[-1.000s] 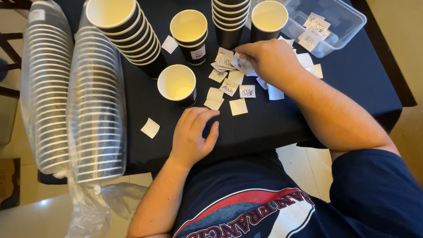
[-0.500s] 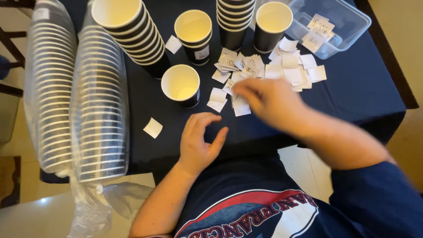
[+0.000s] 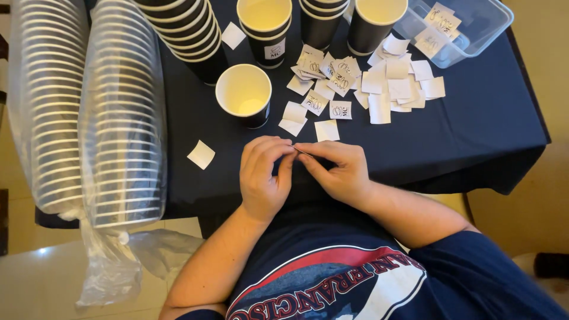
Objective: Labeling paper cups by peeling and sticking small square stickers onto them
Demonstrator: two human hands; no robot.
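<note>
Far left of frame I see bagged cup stacks [image 3: 89, 112]. Centre: left hand [image 3: 264, 175] and right hand [image 3: 338, 172] meet fingertip to fingertip, both pinching one thin sticker [image 3: 300, 150] edge-on. An open paper cup [image 3: 243, 95] stands just above; loose stickers [image 3: 379, 83] lie upper right.

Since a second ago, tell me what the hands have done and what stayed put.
The right hand came back from the sticker pile toward the body and now meets the left hand at the table edge; their fingertips pinch something thin between them, too small to tell. The left hand lifted off the cloth to meet it. The open cup, the cup stacks and the single sticker lie as before.
</note>
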